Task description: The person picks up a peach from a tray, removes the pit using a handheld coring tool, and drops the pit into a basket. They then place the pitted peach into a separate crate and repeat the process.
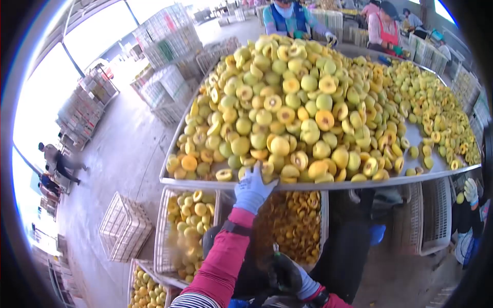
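My left hand [251, 189], in a pale blue-white glove, is at the near rim of a large metal tray [308, 186]. Its fingers are spread, with the fingertips against the lowest yellow-green stone fruit [280, 146] of a tall heap. Many of the fruits are cut in half, some showing brown pits. Lower down, in front of my lap, my right hand [287, 274] wears a dark-palmed glove. It is closed round a slim tool [277, 251] with a green end, mostly hidden by the fingers.
Under the tray stand a crate [160, 246] of fruit halves and a container of browner pieces [298, 220]. Another fruit crate [134, 274] is at lower left. Stacked crates [123, 226] stand on the floor. Two workers [292, 18] sit across the tray; a gloved hand [471, 191] shows at right.
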A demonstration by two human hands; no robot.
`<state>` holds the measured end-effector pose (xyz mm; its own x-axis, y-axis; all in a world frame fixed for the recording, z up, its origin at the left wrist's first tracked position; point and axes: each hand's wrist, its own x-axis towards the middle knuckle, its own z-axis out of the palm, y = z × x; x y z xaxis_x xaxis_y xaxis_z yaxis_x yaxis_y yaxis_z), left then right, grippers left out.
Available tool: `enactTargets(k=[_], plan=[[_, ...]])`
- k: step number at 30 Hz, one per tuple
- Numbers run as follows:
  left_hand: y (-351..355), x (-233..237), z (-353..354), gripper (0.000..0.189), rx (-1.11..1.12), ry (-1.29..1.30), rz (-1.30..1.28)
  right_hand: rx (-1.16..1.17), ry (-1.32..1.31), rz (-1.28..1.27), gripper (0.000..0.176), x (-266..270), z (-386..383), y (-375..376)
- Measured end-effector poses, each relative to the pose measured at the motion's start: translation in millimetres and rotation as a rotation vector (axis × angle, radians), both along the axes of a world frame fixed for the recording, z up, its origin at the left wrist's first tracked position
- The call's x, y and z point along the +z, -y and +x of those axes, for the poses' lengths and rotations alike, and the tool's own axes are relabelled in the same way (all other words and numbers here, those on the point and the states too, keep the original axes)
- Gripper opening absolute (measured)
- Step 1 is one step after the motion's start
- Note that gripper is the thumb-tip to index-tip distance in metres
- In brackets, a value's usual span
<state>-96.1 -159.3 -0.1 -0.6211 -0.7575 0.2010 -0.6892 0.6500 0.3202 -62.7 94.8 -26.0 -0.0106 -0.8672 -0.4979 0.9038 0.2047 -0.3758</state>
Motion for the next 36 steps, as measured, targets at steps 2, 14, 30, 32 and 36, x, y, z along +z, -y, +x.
enactTargets(k=[2, 14, 30, 32, 36], plan=[[21, -14, -27, 0.068, -0.089, 0.164, 0.026, -0.060, 0.040, 0.078, 0.042, -35, 5, -3], [-97, 38, 79, 0.057, -0.713, -0.129, 0.181, -0.239, -0.208, 0.092, 0.047, 8, -35, 11], [-146, 21, 103, 0.052, 0.060, -1.048, 1.373, -0.411, -1.793, -0.049, 0.005, 39, -23, -2], [-152, 25, 107, 0.052, -0.008, -1.005, 1.309, -0.369, -1.546, -0.061, 0.018, 41, -5, -13], [-169, 9, 100, 0.047, -0.078, -0.956, 1.135, -0.268, -1.641, -0.021, 0.022, 32, 6, -20]])
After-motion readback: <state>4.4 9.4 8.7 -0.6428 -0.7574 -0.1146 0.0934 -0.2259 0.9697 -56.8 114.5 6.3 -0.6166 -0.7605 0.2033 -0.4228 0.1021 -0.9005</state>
